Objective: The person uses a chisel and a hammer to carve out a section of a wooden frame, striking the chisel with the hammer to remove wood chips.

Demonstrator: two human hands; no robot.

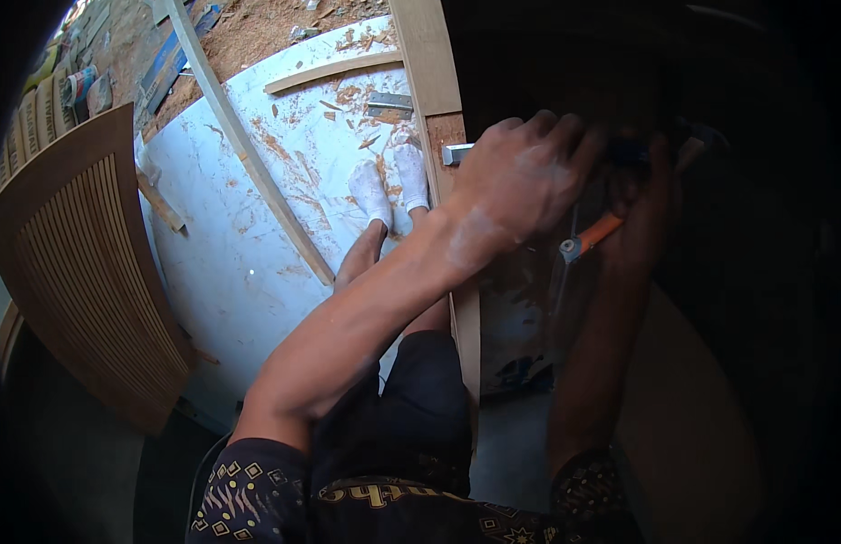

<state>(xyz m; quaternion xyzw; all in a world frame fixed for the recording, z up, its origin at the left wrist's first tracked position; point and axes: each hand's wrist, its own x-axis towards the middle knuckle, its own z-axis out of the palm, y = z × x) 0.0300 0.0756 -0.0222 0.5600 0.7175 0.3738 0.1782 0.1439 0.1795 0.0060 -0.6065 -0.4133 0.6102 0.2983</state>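
Note:
My left hand (529, 172) is closed round a chisel. The flat metal blade of the chisel (454, 154) sticks out past my knuckles and meets the edge of an upright wooden door (425, 63), beside a shallow rough recess (446, 138) cut in that edge. What looks like the chisel's dark blue handle end shows on the other side of the fist. In deep shade to the right, my right hand (642, 195) is wrapped round a hammer with an orange handle (602, 232). The hammer's head is dim, just beyond that hand.
White sheet flooring (248, 218) strewn with wood shavings lies left of the door. On it are a long wood strip (248, 150), a shorter strip (334, 71) and a metal hinge (389, 104). A slatted brown panel (94, 263) leans at far left, near stacked sacks (48, 113).

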